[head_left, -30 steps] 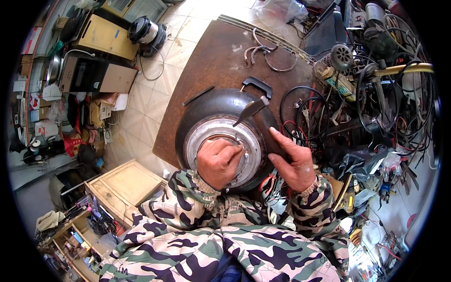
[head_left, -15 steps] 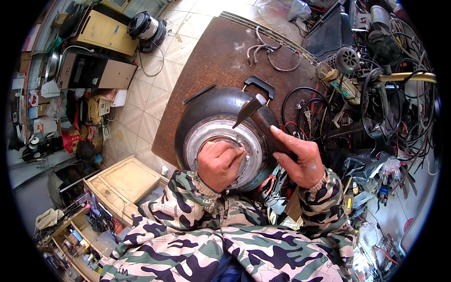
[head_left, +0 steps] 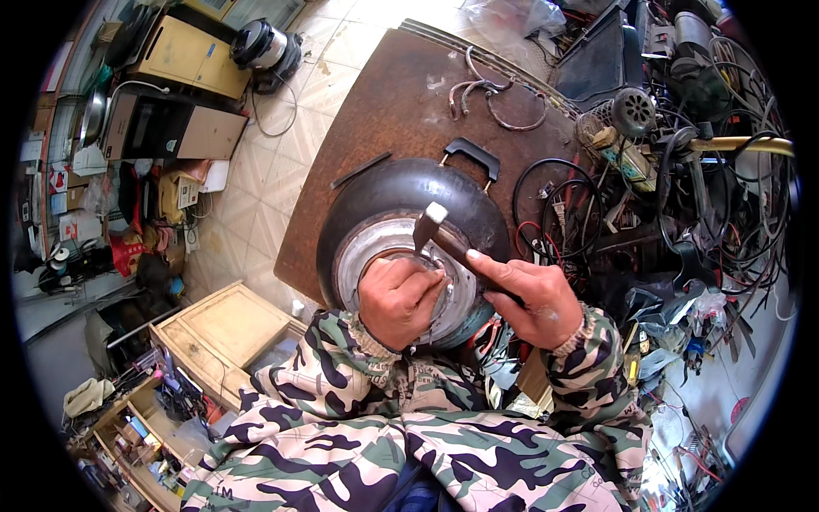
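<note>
Tyre (head_left: 367, 200), black and rounded, lay on the brown table (head_left: 341, 128) right in front of you, with a silvery metal rim (head_left: 351, 247) set inside it and facing up. Of your hands, the left hand (head_left: 397, 297) sat over the rim's opening, its fingers drawn together in a pinch on a small metal piece (head_left: 440, 266) too tiny to make out well; much of the rim's hollow was hidden beneath it. Your right hand (head_left: 539, 300) gripped the handle of a hammer (head_left: 450, 246), the head held above the rim near your left fingertips. Beyond the tyre you had a black handle-shaped piece (head_left: 473, 154), and farther off some curved metal pieces (head_left: 484, 84). To your lower left, an open wooden drawer (head_left: 156, 412), split into compartments, held a jumble of small items (head_left: 137, 428), beside a pale wooden cabinet (head_left: 226, 328). Up on your left stood a black and silver cooker (head_left: 258, 47) and a dark-fronted oven (head_left: 149, 128), their insides out of sight. On your right, a clear plastic bag (head_left: 708, 305) lay crumpled amid clutter; you could not tell what it contained.
</note>
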Demonstrator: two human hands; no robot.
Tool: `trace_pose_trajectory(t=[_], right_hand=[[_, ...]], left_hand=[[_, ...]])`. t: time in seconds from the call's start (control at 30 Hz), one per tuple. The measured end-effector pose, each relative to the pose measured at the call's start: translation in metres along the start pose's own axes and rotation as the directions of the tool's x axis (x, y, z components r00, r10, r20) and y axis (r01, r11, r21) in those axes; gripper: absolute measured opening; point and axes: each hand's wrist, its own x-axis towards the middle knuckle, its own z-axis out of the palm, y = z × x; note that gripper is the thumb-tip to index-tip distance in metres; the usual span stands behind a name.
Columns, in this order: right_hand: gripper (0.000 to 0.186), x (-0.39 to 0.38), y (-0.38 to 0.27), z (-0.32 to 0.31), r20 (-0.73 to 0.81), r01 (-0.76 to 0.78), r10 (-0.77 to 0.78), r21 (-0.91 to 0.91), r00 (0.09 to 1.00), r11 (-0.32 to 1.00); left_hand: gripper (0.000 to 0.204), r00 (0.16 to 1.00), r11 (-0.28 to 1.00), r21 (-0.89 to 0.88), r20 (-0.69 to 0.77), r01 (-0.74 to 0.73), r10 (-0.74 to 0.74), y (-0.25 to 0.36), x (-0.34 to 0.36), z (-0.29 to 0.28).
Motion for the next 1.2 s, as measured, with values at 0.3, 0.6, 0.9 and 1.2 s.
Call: trace_pose_trajectory(t=[0.3,0.6,0.9,1.2], right_hand=[[0.061,0.01,-0.001,-0.003,-0.108,0.05,-0.04,0.093,0.993,0.994],[0.061,0.008,0.003,0.002,-0.02,0.003,-0.002,0.063,1.0,0.998],[0.06,0.024,-0.004,-0.01,0.04,0.062,-0.063,0.019,0.997,0.998],[0.06,0.03,-0.011,-0.012,0.022,0.022,-0.023,0.042,0.999,0.999]], left_hand=[[0.014,1.0,1.0,0.0,-0.008,0.001,-0.001,-0.001,-0.001,-0.002],[0.012,1.0,1.0,-0.015,0.01,0.002,-0.002,0.0,0.001,-0.004],[0.018,1.0,1.0,-0.019,0.019,-0.005,0.005,0.002,0.001,-0.006],[0.018,1.0,1.0,-0.02,0.025,-0.003,0.004,0.002,0.002,-0.009]])
